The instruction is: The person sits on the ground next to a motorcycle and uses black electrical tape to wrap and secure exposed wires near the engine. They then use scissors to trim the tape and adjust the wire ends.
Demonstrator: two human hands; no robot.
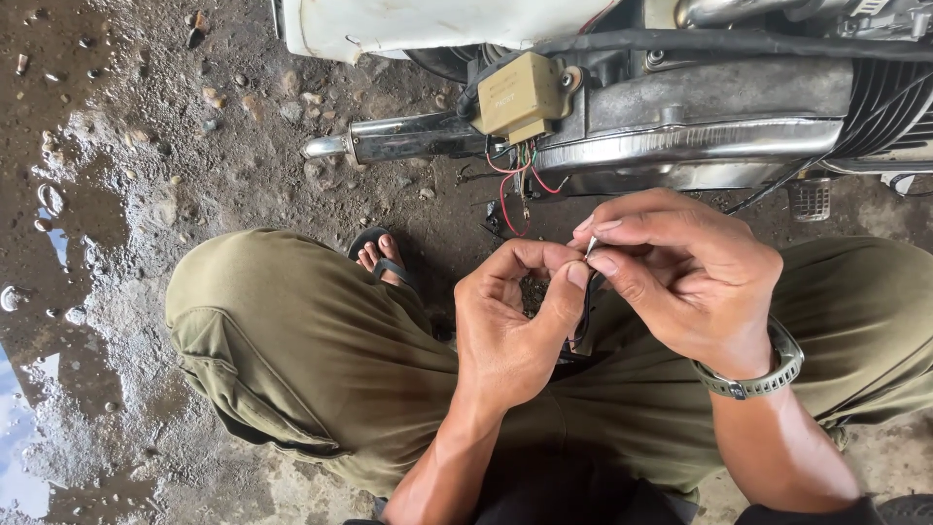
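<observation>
The left hand [510,326] is curled, its thumb and forefinger closed together in a pinch on a thin dark wire [584,316] that hangs down between the two hands. The right hand [671,277] is also closed up, fingers bent inward, its thumb and fingertips nipping the pale tip of the same wire right where the left thumb meets it, so the two hands touch at the fingertips. The wire sits between them, above the person's lap, and loops down past the left thumb toward the trousers [311,360]; its lower end is hidden behind the hand. The left forearm comes up from the bottom of the view, wrist bent so the palm faces the right hand. The right forearm comes in from the lower right, with a grey watch [768,374] on the wrist, the back of the hand turned up. The person squats, knees wide apart, one foot in a sandal [381,258] on wet, stony ground [117,194]. Just beyond the hands stands a motorbike [700,107], with a tan box [520,94] on its side and red and green wires [513,185] dangling below it, near the hands but apart from them.
</observation>
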